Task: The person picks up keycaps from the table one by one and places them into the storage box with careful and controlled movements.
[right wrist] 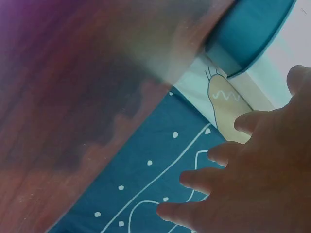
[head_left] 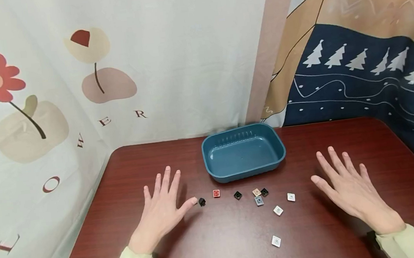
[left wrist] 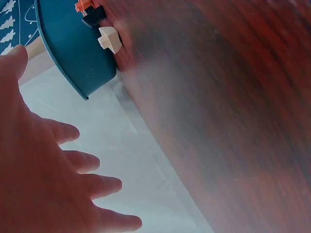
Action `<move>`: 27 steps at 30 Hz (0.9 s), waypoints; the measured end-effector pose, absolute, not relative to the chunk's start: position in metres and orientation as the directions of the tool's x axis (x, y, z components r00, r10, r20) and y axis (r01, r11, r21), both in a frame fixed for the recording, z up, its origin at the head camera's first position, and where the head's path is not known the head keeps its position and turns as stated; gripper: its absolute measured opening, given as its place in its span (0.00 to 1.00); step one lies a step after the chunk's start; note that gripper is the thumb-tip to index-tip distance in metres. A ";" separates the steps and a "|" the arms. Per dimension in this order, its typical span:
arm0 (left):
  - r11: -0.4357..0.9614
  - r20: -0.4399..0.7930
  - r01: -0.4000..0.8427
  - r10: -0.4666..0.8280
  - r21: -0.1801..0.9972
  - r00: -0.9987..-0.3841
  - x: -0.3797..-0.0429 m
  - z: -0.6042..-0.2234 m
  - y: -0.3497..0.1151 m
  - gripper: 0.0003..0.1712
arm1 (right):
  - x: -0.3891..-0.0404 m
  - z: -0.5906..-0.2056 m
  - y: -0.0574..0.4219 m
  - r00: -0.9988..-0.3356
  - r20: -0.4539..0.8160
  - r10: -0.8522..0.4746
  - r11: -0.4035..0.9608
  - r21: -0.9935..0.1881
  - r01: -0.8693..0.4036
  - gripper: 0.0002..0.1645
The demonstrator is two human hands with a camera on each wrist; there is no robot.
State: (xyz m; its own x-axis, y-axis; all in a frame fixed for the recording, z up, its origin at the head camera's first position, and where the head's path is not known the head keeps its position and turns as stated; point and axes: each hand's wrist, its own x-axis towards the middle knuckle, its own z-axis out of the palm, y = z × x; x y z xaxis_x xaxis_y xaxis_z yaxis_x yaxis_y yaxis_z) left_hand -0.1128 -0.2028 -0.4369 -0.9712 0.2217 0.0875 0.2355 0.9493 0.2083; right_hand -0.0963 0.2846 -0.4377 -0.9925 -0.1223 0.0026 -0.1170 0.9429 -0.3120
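My left hand point(head_left: 164, 212) hovers above the left of the table, fingers spread and straight, holding nothing. Its thumb tip is right beside a black keycap point(head_left: 201, 202) in the head view. On the right, my right hand point(head_left: 352, 191) is spread the same way with nothing in it. The nearest piece to it is a white keycap point(head_left: 291, 197). Between the hands lie a red keycap point(head_left: 216, 193), another black keycap point(head_left: 238, 195), and a close group of a beige keycap point(head_left: 256, 192), a black one and a grey-blue keycap point(head_left: 259, 201). Two more white keycaps lie nearer the front.
A blue-green plastic bin point(head_left: 246, 173) stands at the table's back edge, behind the keycaps. The dark red wooden table point(head_left: 221, 251) meets printed curtains point(head_left: 184, 63) at the back and sides.
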 end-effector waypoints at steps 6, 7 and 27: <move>0.940 0.093 0.236 0.219 0.245 -0.971 -0.114 -0.435 -0.198 0.57 | -0.099 -0.433 0.282 -0.992 0.021 -0.122 0.939 -0.323 -0.122 0.50; 0.938 0.094 0.237 0.220 0.253 -0.971 -0.115 -0.435 -0.197 0.57 | -0.099 -0.432 0.282 -0.992 0.023 -0.122 0.938 -0.324 -0.123 0.50; 0.901 0.096 0.262 0.244 0.345 -0.965 -0.126 -0.423 -0.170 0.57 | -0.114 -0.423 0.259 -0.991 0.038 -0.127 0.919 -0.371 -0.132 0.50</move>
State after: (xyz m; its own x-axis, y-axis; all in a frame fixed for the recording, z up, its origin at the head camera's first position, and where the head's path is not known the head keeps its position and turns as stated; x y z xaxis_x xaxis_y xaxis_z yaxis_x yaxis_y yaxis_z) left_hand -0.1262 -0.1695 -0.4226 -0.9651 0.2438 0.0957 0.2619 0.9014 0.3448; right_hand -0.1138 0.2589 -0.4225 -0.9911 -0.1274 0.0380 -0.1324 0.9193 -0.3707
